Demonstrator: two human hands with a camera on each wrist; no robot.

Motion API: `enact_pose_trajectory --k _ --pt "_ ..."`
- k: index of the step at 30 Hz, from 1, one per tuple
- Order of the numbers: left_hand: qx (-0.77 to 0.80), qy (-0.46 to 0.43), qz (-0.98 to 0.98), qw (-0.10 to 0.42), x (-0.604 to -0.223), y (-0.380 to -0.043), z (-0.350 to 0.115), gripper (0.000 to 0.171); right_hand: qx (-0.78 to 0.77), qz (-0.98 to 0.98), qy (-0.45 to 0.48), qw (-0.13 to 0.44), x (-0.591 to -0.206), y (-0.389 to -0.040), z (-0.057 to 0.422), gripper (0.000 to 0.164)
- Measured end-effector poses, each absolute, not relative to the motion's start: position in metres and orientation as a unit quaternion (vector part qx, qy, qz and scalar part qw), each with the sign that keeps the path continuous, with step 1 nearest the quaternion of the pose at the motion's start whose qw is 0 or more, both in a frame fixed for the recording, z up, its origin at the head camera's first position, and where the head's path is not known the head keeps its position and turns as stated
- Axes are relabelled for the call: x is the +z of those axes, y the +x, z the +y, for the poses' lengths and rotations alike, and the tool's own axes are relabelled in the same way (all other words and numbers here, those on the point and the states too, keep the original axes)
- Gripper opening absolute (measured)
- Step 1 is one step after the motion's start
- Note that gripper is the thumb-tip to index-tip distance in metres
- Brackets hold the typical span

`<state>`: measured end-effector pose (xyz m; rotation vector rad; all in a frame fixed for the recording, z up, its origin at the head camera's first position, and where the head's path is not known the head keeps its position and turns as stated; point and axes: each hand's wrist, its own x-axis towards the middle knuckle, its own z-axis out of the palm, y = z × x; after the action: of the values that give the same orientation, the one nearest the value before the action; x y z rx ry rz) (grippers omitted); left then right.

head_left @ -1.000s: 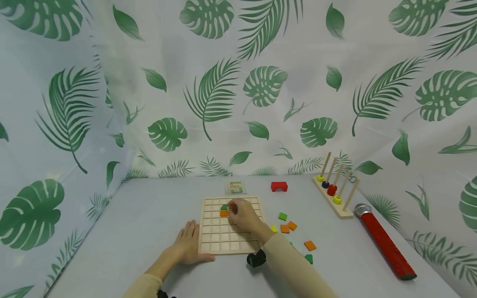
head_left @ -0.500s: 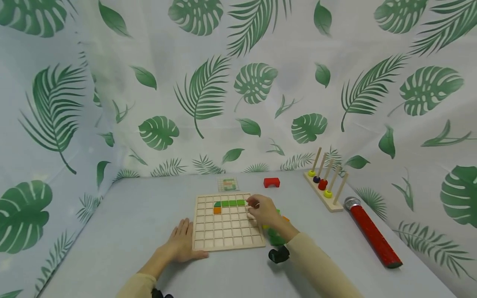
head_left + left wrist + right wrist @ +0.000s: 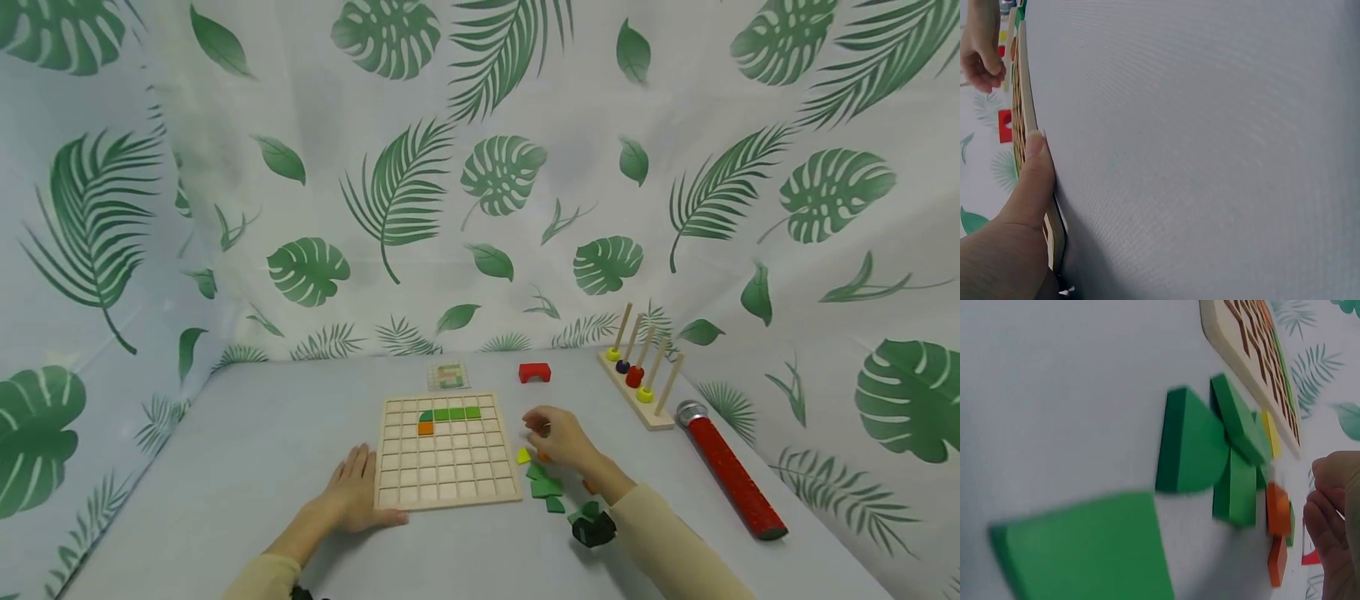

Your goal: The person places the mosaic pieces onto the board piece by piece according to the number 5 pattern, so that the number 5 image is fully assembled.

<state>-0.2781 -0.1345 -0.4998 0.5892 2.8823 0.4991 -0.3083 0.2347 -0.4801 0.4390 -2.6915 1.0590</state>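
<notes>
A wooden grid board (image 3: 450, 477) lies on the table in the head view. On it sit a row of light green square tiles (image 3: 457, 413), a dark green rounded tile (image 3: 426, 416) and an orange tile (image 3: 426, 427). My left hand (image 3: 356, 492) rests flat at the board's left side, its thumb along the near edge. My right hand (image 3: 562, 437) hovers right of the board, fingers loosely bent, near the loose orange tiles (image 3: 1277, 509). Nothing shows between its fingers. Loose green tiles (image 3: 546, 487) and a yellow tile (image 3: 523, 456) lie beside the board.
A small pattern card (image 3: 448, 376) lies behind the board, with a red arch block (image 3: 535, 372) to its right. Farther right stand a wooden peg stand (image 3: 637, 396) with colored beads and a red toy microphone (image 3: 731, 471). A leaf-print curtain (image 3: 420, 292) borders the table.
My right hand has moved right, from over the board to beside the loose tiles, uncovering the green row. My left hand stays at the board's edge. The head view has shifted slightly.
</notes>
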Motion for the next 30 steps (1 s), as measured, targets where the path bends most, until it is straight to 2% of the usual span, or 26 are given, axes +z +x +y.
enact_pose_trajectory --k 6,11,20,30 --pt "0.173 0.201 0.961 0.072 -0.500 -0.277 -0.136 0.131 0.357 -0.925 0.083 0.099 -0.483 -0.301 0.256 0.026" --pt "0.165 0.197 0.963 0.080 -0.492 -0.275 -0.135 0.128 0.339 -0.931 0.092 0.101 -0.485 -0.296 0.274 0.026" --pt "0.169 0.191 0.963 0.089 -0.492 -0.276 -0.135 0.131 0.311 -0.944 0.087 0.069 -0.491 -0.290 0.282 0.038" --pt "0.158 0.193 0.964 0.095 -0.492 -0.276 -0.134 0.130 0.314 -0.943 0.080 0.079 -0.495 -0.289 0.282 0.034"
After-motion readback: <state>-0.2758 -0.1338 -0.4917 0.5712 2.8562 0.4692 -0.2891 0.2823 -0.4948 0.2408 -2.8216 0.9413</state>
